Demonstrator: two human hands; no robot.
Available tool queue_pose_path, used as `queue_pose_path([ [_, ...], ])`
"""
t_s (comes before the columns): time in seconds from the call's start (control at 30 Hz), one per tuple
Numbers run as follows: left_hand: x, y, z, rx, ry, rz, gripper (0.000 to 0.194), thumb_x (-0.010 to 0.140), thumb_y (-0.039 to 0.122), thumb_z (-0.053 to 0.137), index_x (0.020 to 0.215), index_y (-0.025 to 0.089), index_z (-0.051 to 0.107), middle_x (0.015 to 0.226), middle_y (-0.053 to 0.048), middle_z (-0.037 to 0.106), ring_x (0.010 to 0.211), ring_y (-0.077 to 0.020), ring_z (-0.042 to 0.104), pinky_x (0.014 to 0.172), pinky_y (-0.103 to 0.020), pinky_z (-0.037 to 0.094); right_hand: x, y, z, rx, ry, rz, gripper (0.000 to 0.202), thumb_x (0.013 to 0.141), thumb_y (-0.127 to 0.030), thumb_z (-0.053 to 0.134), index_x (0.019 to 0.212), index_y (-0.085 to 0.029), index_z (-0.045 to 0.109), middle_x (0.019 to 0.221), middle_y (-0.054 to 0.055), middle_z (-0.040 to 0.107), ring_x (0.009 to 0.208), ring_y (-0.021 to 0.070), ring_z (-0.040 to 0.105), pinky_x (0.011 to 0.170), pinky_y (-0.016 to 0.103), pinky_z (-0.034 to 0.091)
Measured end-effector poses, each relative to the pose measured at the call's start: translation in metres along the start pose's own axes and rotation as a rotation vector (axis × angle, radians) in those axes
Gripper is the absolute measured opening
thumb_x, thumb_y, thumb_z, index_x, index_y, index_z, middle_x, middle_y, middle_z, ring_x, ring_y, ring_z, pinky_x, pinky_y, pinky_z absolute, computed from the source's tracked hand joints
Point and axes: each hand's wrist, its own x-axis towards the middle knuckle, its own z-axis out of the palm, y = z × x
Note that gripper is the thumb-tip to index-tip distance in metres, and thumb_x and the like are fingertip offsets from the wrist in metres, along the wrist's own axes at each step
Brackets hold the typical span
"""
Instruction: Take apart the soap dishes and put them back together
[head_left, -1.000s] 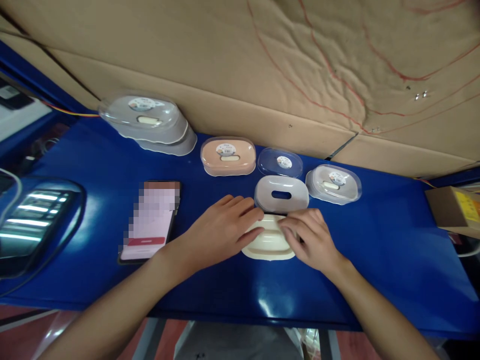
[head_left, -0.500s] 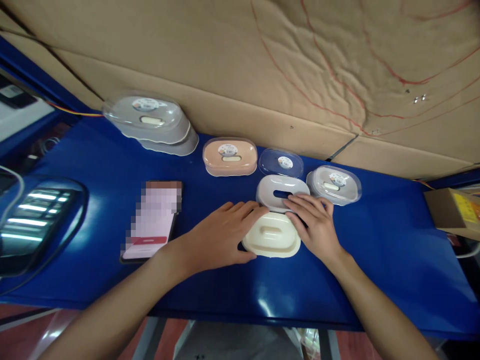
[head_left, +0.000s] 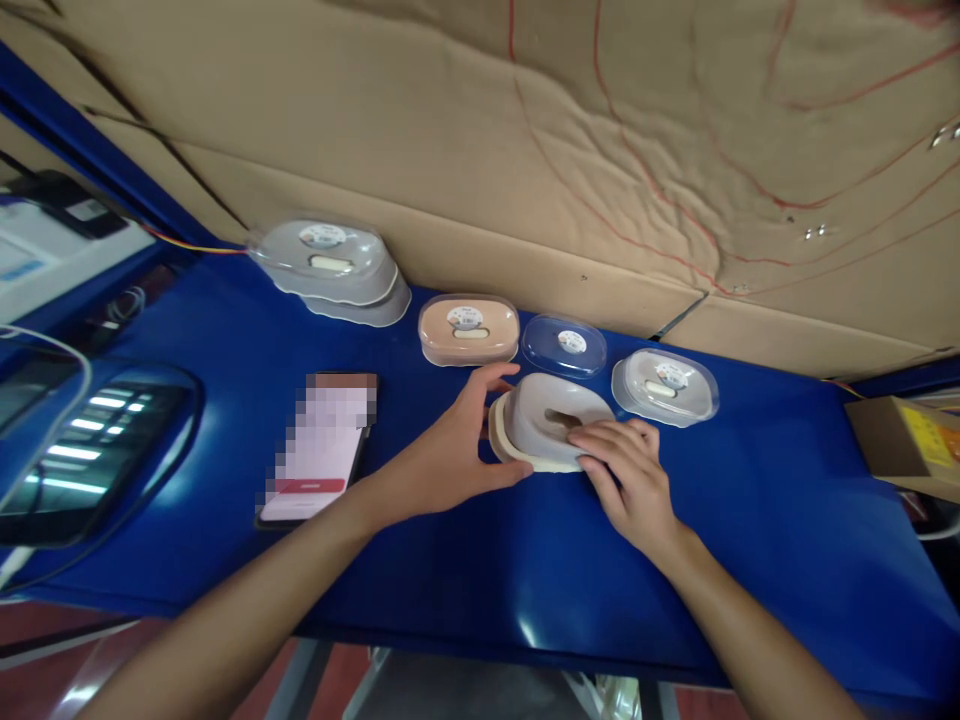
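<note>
Left hand (head_left: 450, 455) wide, right hand (head_left: 634, 480) holding oval grey plastic cover (head_left: 536, 408) atop cream plastic base (head_left: 499, 440); clear oval plastic lid (head_left: 543, 346) lies off, toward worktop's (head_left: 787, 490) back edge.

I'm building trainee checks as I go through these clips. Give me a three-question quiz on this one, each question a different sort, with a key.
1. Which hand has its fingers on top of the grey cover, beside the slot?
2. Which lies just beyond the grey cover, on its far side?
A) the stacked grey boxes
B) the clear lid
C) the brown carton
3. True or false: the phone lies to the right of the cream base.

Key:
1. The right hand; the left hand is at the left end.
2. B
3. False; it lies to the left.
</note>
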Motion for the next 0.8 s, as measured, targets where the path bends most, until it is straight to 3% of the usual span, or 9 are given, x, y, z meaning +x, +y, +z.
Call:
queue_pose_path([
  [0.17,0.004,0.002,0.01,-0.45,-0.011,-0.158,0.103,0.068,0.014,0.085,0.152,0.039,0.031,0.162,-0.013,0.037,0.108,-0.0209,0.069,0.089,-0.042,0.06,0.0,0.0,0.004,0.047,-0.036,-0.033,0.027,0.106,-0.018,0.059,0.131,-0.027,0.065,0.118,0.005,0.08,0.11,0.0237,0.074,0.1,0.045,0.043],
  [0.27,0.005,0.006,0.014,-0.677,0.043,-0.242,0.101,0.071,0.014,0.082,0.155,0.036,0.032,0.153,-0.012,0.053,0.115,-0.0214,0.068,0.098,-0.041,0.056,-0.001,-0.001,0.006,0.03,-0.07,-0.052,0.027,0.106,-0.02,0.061,0.131,-0.028,0.065,0.122,0.006,0.079,0.114,0.0242,0.074,0.1,0.045,0.045],
  [0.33,0.007,0.009,0.015,-0.801,0.08,-0.288,0.084,0.078,0.021,0.081,0.152,0.027,0.042,0.138,-0.012,0.066,0.119,-0.0233,0.067,0.104,-0.04,0.051,-0.002,-0.002,0.007,0.014,-0.104,-0.072,0.03,0.105,-0.022,0.062,0.134,-0.028,0.064,0.126,0.007,0.078,0.119,0.0252,0.072,0.101,0.046,0.046],
  [0.43,0.008,0.01,0.017,-0.871,0.043,-0.288,0.05,0.085,0.033,0.081,0.13,0.016,0.067,0.12,-0.012,0.076,0.115,-0.0258,0.069,0.099,-0.035,0.051,-0.002,0.0,0.007,0.035,-0.14,-0.115,0.033,0.105,-0.026,0.063,0.138,-0.028,0.063,0.131,0.008,0.076,0.124,0.0264,0.069,0.105,0.049,0.049],
  [0.53,0.008,0.009,0.018,-0.914,0.066,-0.327,0.033,0.084,0.034,0.081,0.111,0.016,0.077,0.105,-0.009,0.079,0.103,-0.0241,0.071,0.086,-0.03,0.053,0.007,0.009,0.005,0.078,-0.061,-0.055,0.032,0.108,-0.027,0.053,0.139,-0.028,0.062,0.137,0.01,0.072,0.13,0.0274,0.066,0.108,0.051,0.052],
  [0.63,0.007,0.008,0.015,-0.956,0.191,-0.4,0.027,0.084,0.033,0.077,0.106,0.017,0.077,0.096,-0.006,0.078,0.089,-0.0213,0.07,0.075,-0.029,0.055,0.028,0.026,0.007,-0.003,0.058,0.096,0.04,0.11,-0.025,0.04,0.147,-0.027,0.054,0.148,0.013,0.063,0.14,0.0276,0.058,0.114,0.055,0.049],
  [0.73,0.007,0.006,0.01,-0.956,0.259,-0.396,0.028,0.088,0.035,0.072,0.109,0.018,0.075,0.096,-0.005,0.077,0.088,-0.0216,0.07,0.072,-0.03,0.057,0.052,0.042,0.016,-0.169,-0.038,0.134,0.048,0.11,-0.026,0.038,0.158,-0.023,0.041,0.162,0.016,0.049,0.153,0.029,0.045,0.121,0.059,0.042],
  [0.8,0.008,0.007,0.007,-0.955,0.275,-0.386,0.03,0.089,0.035,0.07,0.114,0.018,0.074,0.102,-0.006,0.077,0.093,-0.0233,0.071,0.074,-0.033,0.058,0.066,0.05,0.023,-0.239,-0.109,0.133,0.053,0.108,-0.027,0.044,0.16,-0.02,0.04,0.165,0.019,0.043,0.156,0.0339,0.038,0.124,0.063,0.035],
])
